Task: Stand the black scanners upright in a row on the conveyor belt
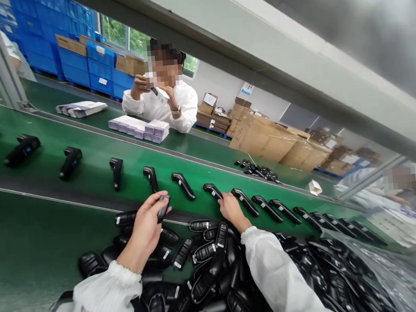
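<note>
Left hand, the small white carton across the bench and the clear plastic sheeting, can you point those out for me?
Left hand [146, 227]: head view, back of the hand.
Small white carton [315, 189]: head view, its side.
Clear plastic sheeting [389, 269]: head view, its crumpled middle.

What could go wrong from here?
Slip: the left hand holds a black device near the loose pile; dropped, it could get lost among look-alikes.
Bump: the right hand is at a row device, close to its neighbour, and might knock it askew.
Snag: clear plastic near the row's right end might catch.
</note>
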The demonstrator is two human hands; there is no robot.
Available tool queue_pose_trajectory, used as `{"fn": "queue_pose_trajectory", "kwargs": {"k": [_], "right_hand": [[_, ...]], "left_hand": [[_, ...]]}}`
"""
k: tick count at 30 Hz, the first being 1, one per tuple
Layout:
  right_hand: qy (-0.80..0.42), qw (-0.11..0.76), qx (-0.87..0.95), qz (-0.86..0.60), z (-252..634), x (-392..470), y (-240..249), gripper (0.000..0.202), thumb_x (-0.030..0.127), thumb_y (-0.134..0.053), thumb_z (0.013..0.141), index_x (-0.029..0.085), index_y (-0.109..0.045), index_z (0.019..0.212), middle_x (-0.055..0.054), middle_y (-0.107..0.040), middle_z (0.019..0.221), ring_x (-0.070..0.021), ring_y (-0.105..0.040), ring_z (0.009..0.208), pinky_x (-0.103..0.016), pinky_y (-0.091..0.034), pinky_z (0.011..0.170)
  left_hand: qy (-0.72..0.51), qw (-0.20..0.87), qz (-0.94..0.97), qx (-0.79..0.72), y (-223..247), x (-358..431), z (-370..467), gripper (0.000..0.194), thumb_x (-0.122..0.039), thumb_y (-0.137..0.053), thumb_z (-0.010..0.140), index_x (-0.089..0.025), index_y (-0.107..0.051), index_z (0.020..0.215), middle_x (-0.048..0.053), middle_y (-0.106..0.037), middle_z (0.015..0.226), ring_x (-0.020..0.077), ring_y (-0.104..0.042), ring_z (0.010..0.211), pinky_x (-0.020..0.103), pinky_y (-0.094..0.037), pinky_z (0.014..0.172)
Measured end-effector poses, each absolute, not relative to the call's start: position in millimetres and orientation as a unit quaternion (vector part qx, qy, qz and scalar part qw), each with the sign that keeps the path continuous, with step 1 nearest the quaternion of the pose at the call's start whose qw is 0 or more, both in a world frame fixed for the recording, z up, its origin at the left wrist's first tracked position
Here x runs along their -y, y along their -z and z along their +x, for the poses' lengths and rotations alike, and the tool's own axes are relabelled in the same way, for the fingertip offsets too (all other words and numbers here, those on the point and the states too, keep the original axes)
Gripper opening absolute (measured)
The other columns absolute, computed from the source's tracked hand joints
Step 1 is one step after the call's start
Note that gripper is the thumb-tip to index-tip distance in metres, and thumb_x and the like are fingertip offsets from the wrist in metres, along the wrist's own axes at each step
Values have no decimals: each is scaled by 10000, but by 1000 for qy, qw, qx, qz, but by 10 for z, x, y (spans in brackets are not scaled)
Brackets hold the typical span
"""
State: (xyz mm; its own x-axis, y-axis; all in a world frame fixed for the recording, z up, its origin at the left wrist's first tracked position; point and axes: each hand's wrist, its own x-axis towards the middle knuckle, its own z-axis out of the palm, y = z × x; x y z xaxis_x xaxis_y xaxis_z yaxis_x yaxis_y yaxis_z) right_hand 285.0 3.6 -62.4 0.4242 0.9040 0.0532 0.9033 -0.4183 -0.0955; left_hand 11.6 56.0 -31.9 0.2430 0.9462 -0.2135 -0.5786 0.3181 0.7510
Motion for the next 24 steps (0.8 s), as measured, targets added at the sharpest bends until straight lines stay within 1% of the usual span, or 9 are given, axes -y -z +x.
{"fn": "queue_pose_trajectory", "kwargs": {"k": [4, 6, 10, 13, 16, 18, 20, 22, 24], "right_hand": [[10, 83, 528, -845, 2922, 98, 450, 362, 332, -492, 970, 95, -595, 1224, -207, -593, 1184, -279, -562, 1123, -372, -416, 971], [-5, 155, 538, -829, 2837, 168, 326, 444, 413, -487, 972, 106, -568, 1281, -208, -560, 1263, -274, -551, 1146, -394, -414, 995], [-278, 369, 598, -655, 2395, 293, 75, 480, 496, -560, 916, 197, -584, 1291, -95, -647, 1162, -188, -631, 969, -323, -513, 861], [-399, 431, 589, -556, 2080, 346, -85, 478, 479, -691, 814, 210, -646, 1206, -52, -676, 984, -172, -627, 840, -287, -534, 701], [-441, 487, 539, -527, 2019, 361, -181, 466, 395, -758, 737, 211, -681, 1158, -37, -672, 942, -151, -596, 776, -273, -504, 659], [-452, 505, 509, -530, 2111, 347, -201, 430, 335, -762, 708, 202, -709, 1113, -29, -671, 921, -137, -577, 762, -265, -475, 675], [-441, 508, 487, -557, 2244, 297, -189, 372, 300, -738, 699, 184, -729, 1052, -13, -651, 836, -120, -549, 714, -258, -442, 667], [-429, 509, 468, -581, 2351, 193, -153, 410, 272, -719, 680, 186, -706, 1081, 12, -620, 774, -109, -526, 666, -252, -418, 640], [-422, 500, 462, -599, 2379, 36, -97, 435, 246, -702, 667, 185, -678, 1097, 24, -603, 755, -109, -525, 648, -248, -413, 623]], "left_hand": [[-490, 733, 320, -346, 247, -483, 165, 467, -295, -896, 487, -182, -713, 902, 18, -647, 976, 161, -573, 937, 211, -444, 700], [-471, 736, 346, -341, 203, -416, 190, 470, -300, -901, 491, -175, -704, 899, 25, -656, 942, 165, -583, 905, 225, -450, 707], [-444, 739, 389, -324, 127, -246, 304, 416, -301, -886, 541, -190, -665, 875, 2, -652, 908, 153, -600, 863, 236, -466, 719], [-436, 709, 459, -310, 62, -136, 406, 320, -327, -811, 670, -208, -629, 904, -1, -657, 931, 153, -615, 879, 246, -482, 754], [-430, 621, 591, -281, 15, -64, 432, 263, -375, -648, 839, -245, -569, 1053, 30, -655, 1111, 192, -599, 1101, 320, -466, 958], [-384, 538, 698, -276, 22, -17, 408, 411, -388, -574, 885, -260, -475, 1263, 72, -553, 1347, 219, -487, 1292, 388, -373, 1100], [-302, 445, 790, -294, 63, 44, 380, 682, -395, -568, 874, -221, -270, 1462, 133, -338, 1538, 254, -311, 1426, 444, -280, 1167], [-209, 363, 858, -298, 113, 108, 375, 906, -403, -615, 823, -172, -105, 1535, 169, -138, 1613, 303, -116, 1488, 510, -195, 1190], [-105, 310, 912, -249, 149, 158, 394, 934, -428, -639, 797, -233, -120, 1548, 130, -62, 1632, 341, 27, 1490, 593, -95, 1183]]}}
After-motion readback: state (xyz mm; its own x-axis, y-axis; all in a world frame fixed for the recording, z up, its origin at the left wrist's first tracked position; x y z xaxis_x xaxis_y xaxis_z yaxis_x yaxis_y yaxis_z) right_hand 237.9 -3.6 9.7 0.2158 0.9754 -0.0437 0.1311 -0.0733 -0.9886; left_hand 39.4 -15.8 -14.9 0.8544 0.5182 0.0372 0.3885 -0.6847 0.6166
